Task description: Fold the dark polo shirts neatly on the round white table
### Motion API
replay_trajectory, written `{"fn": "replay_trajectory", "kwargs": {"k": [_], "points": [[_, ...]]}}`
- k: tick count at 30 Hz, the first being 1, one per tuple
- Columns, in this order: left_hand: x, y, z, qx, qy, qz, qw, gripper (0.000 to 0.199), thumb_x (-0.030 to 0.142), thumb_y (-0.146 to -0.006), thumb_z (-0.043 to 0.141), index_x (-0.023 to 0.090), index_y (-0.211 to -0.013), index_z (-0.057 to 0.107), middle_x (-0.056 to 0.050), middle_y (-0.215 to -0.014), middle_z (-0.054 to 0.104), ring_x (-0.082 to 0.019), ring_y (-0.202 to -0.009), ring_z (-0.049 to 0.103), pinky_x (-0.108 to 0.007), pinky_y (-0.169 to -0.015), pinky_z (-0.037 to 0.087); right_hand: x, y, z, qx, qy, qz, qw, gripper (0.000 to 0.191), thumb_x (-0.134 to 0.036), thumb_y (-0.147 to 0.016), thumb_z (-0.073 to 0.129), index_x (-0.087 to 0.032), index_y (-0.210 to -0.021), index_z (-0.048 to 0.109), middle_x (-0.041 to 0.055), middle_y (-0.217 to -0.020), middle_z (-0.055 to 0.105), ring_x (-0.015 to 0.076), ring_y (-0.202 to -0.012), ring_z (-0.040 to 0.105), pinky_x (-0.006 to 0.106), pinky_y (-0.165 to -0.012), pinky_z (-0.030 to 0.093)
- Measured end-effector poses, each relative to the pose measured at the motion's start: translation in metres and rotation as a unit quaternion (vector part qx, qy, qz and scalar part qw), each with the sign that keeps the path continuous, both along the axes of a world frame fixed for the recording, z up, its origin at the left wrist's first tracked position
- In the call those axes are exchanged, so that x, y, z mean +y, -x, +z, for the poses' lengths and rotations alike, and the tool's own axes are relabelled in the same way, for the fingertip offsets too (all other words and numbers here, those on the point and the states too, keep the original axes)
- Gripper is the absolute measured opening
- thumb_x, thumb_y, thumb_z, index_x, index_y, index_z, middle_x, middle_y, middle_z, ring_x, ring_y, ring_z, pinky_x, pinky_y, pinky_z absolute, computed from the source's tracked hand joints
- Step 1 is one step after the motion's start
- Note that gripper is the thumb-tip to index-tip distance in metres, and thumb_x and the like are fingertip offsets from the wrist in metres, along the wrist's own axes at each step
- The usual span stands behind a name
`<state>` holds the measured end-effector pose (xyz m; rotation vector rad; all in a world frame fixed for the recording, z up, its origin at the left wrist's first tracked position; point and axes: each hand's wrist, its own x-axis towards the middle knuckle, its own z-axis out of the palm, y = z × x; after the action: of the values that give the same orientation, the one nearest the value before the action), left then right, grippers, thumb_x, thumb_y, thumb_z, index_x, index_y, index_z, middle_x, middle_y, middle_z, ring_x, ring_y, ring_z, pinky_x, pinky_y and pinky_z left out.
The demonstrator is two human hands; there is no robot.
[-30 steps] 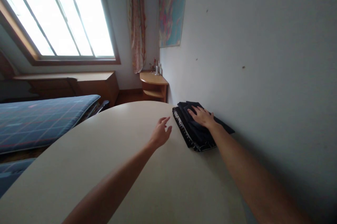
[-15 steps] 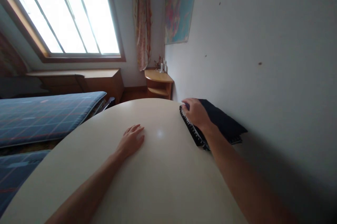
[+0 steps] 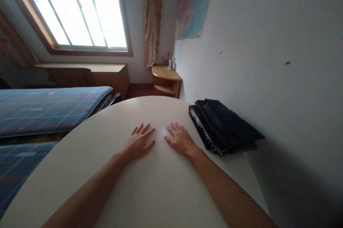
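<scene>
Both hands rest palm down on a white round table [image 3: 160, 185]. My left hand [image 3: 139, 141] lies flat with its fingers spread, holding nothing. A short gap to its right, my right hand [image 3: 180, 138] also lies flat with fingers apart and nothing in it. Beyond the right hand, by the wall, sits a stack of folded dark cloth [image 3: 227, 121], navy on top and black with white stitch-like marks along the lower edges. Neither hand touches the stack.
The wall [image 3: 254, 78] runs close along the table's right side. At left are mattresses with blue plaid covers [image 3: 53, 110]. A wooden corner shelf [image 3: 166, 74] bearing small items stands past the table's far edge, near a curtain [image 3: 152, 21] and a window [image 3: 80, 10].
My right hand has let go of the dark cloth stack and moved left onto the bare tabletop. My left hand's fingers have spread wider. The view has shifted slightly.
</scene>
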<state>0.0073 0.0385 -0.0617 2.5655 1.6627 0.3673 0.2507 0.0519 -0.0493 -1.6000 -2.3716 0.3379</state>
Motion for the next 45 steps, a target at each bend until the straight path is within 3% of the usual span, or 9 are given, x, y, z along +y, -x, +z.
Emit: {"fn": "replay_trajectory", "kwargs": {"k": [10, 16, 19, 23, 27, 32, 39, 42, 45], "points": [[-0.001, -0.003, -0.001, 0.008, -0.003, 0.008, 1.0, 0.061, 0.054, -0.096, 0.045, 0.028, -0.151, 0.043, -0.007, -0.162, 0.029, -0.036, -0.15, 0.02, -0.055, -0.12, 0.023, 0.0, 0.002, -0.002, -0.005, -0.003, -0.004, 1.0, 0.062, -0.051, -0.096, 0.047, -0.022, -0.151, 0.044, 0.0085, -0.161, 0.033, 0.0248, -0.15, 0.023, 0.042, -0.122, 0.014], [-0.001, -0.001, -0.004, 0.008, -0.004, 0.006, 1.0, 0.062, 0.054, -0.096, 0.043, 0.028, -0.152, 0.042, -0.007, -0.162, 0.028, -0.035, -0.15, 0.019, -0.055, -0.12, 0.023, 0.005, -0.003, 0.039, -0.028, -0.035, -0.006, 0.999, 0.039, -0.037, -0.095, 0.054, -0.018, -0.127, 0.066, 0.0102, -0.133, 0.065, 0.0239, -0.125, 0.055, 0.035, -0.109, 0.037], [0.0, 0.0, -0.005, -0.001, -0.004, 0.002, 1.0, 0.062, 0.055, -0.096, 0.044, 0.028, -0.152, 0.042, -0.007, -0.162, 0.029, -0.035, -0.15, 0.019, -0.055, -0.12, 0.023, 0.006, -0.023, 0.075, -0.034, -0.113, -0.055, 0.991, 0.032, -0.029, -0.096, 0.051, -0.02, -0.124, 0.066, 0.0101, -0.127, 0.066, 0.0243, -0.117, 0.059, 0.035, -0.101, 0.043], [0.0, 0.0, -0.006, -0.016, -0.013, 0.0, 1.0, 0.061, 0.055, -0.096, 0.045, 0.03, -0.151, 0.043, -0.006, -0.161, 0.031, -0.035, -0.15, 0.021, -0.056, -0.12, 0.024, 0.004, -0.064, 0.108, -0.079, -0.192, -0.203, 0.957, 0.032, -0.025, -0.096, 0.05, -0.019, -0.124, 0.065, 0.0149, -0.124, 0.065, 0.0285, -0.111, 0.06, 0.039, -0.092, 0.047], [0.0, 0.001, -0.008, -0.02, -0.017, -0.001, 1.0, 0.061, 0.055, -0.096, 0.045, 0.03, -0.151, 0.043, -0.006, -0.161, 0.031, -0.034, -0.15, 0.021, -0.055, -0.12, 0.023, 0.003, -0.097, 0.114, -0.109, -0.12, -0.311, 0.937, 0.034, -0.039, -0.089, 0.063, -0.016, -0.114, 0.07, 0.0178, -0.113, 0.069, 0.0323, -0.106, 0.064, 0.041, -0.084, 0.05], [0.001, 0.002, -0.009, -0.014, -0.009, -0.002, 1.0, 0.061, 0.055, -0.096, 0.043, 0.03, -0.151, 0.042, -0.006, -0.162, 0.03, -0.034, -0.151, 0.019, -0.054, -0.121, 0.023, 0.004, -0.109, 0.115, -0.082, -0.056, -0.331, 0.938, 0.03, -0.041, -0.087, 0.067, -0.022, -0.109, 0.074, 0.0134, -0.104, 0.074, 0.0302, -0.099, 0.069, 0.039, -0.081, 0.051], [0.0, -0.001, -0.006, -0.027, 0.002, 0.003, 1.0, 0.062, 0.05, -0.095, 0.047, 0.027, -0.152, 0.04, -0.007, -0.161, 0.032, -0.035, -0.15, 0.021, -0.055, -0.121, 0.022, -0.002, -0.102, 0.128, -0.035, -0.051, -0.265, 0.962, 0.015, -0.034, -0.085, 0.068, -0.022, -0.089, 0.076, 0.0089, -0.09, 0.075, 0.0254, -0.089, 0.07, 0.034, -0.077, 0.049], [-0.003, -0.008, 0.005, -0.085, -0.03, -0.006, 0.996, 0.067, 0.044, -0.094, 0.049, 0.025, -0.156, 0.03, -0.009, -0.162, 0.029, -0.032, -0.149, 0.027, -0.053, -0.12, 0.026, -0.017, -0.084, 0.145, 0.094, -0.055, -0.121, 0.987, 0.016, -0.034, -0.088, 0.064, -0.021, -0.087, 0.073, 0.0053, -0.086, 0.073, 0.0197, -0.08, 0.067, 0.03, -0.074, 0.049], [-0.015, -0.017, 0.031, -0.189, -0.134, -0.024, 0.972, 0.073, 0.042, -0.095, 0.049, 0.024, -0.158, 0.017, -0.012, -0.165, 0.022, -0.029, -0.149, 0.027, -0.05, -0.118, 0.031, -0.043, -0.059, 0.164, 0.283, 0.028, 0.057, 0.957, 0.026, -0.046, -0.089, 0.064, -0.021, -0.096, 0.069, 0.0021, -0.086, 0.07, 0.0155, -0.075, 0.064, 0.026, -0.066, 0.049]]}}
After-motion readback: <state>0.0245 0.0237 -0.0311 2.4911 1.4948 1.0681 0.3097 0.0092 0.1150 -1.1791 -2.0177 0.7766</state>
